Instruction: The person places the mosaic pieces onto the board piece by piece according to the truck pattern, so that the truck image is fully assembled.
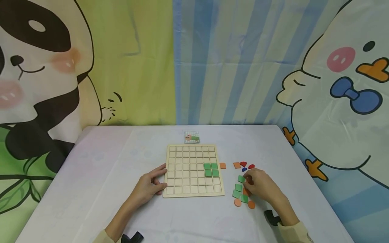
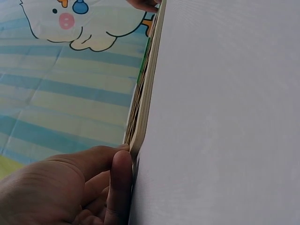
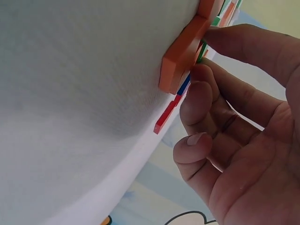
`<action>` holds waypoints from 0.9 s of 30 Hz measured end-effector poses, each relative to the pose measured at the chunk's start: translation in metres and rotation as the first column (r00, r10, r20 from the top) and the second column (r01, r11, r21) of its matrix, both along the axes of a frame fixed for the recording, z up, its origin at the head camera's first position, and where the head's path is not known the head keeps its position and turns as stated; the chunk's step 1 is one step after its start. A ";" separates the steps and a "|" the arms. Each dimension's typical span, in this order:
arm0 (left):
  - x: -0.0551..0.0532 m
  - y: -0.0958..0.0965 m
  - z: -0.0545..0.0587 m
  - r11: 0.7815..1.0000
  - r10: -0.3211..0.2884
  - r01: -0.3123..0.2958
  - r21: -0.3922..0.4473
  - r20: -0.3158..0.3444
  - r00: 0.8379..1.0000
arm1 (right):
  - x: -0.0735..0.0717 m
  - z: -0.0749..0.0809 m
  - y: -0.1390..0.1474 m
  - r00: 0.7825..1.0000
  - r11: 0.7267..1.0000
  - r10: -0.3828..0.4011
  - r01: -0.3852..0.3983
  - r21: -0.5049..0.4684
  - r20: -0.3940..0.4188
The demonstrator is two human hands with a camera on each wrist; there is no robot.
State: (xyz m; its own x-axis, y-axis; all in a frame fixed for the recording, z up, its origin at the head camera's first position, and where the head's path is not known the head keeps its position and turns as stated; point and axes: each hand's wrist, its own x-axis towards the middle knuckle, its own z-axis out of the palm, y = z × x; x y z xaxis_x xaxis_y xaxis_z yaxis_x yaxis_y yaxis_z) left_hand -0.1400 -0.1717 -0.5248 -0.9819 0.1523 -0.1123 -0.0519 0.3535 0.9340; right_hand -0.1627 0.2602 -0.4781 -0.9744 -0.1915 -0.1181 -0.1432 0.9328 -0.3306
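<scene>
A light wooden grid board (image 1: 185,180) lies on the table, with a block of green square tiles (image 1: 211,169) set in its right side. At the board's left edge rests my left hand (image 1: 149,182); its index finger and thumb touch the edge, spread apart. The left wrist view shows these fingertips (image 2: 122,161) against the board's side (image 2: 145,103). To the right of the board, my right hand (image 1: 262,184) pinches a green square tile (image 1: 241,179) between thumb and index finger. Its thin green edge (image 3: 202,51) shows beside an orange piece (image 3: 180,58) in the right wrist view.
Several loose green tiles (image 1: 236,194), orange round pieces (image 1: 251,204) and red pieces (image 1: 243,164) lie around the right hand. An orange square (image 1: 223,165) sits beside the board's right edge. Behind the board is a small picture card (image 1: 191,137). A printed curtain (image 1: 212,67) hangs behind the table.
</scene>
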 end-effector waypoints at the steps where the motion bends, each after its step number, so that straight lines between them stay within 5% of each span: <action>1: 0.000 0.000 0.000 1.000 0.000 0.000 -0.001 -0.001 1.000 | 0.000 0.000 0.000 1.000 1.000 0.006 -0.006 0.000 -0.007; 16: 0.000 0.001 0.000 1.000 0.009 -0.009 -0.008 0.007 1.000 | -0.007 0.008 -0.015 0.999 1.000 0.014 -0.015 -0.026 -0.029; 27: 0.000 0.000 0.000 1.000 0.003 -0.003 -0.004 0.007 1.000 | -0.013 0.014 -0.034 0.993 0.994 0.107 -0.108 -0.022 -0.053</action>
State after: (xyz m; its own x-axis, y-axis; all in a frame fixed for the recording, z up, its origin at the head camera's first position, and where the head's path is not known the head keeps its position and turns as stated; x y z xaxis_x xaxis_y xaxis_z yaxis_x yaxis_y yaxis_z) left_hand -0.1398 -0.1712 -0.5251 -0.9817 0.1486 -0.1194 -0.0593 0.3575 0.9320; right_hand -0.1760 0.2261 -0.4641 -0.9527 -0.2974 -0.0622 -0.2595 0.9029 -0.3427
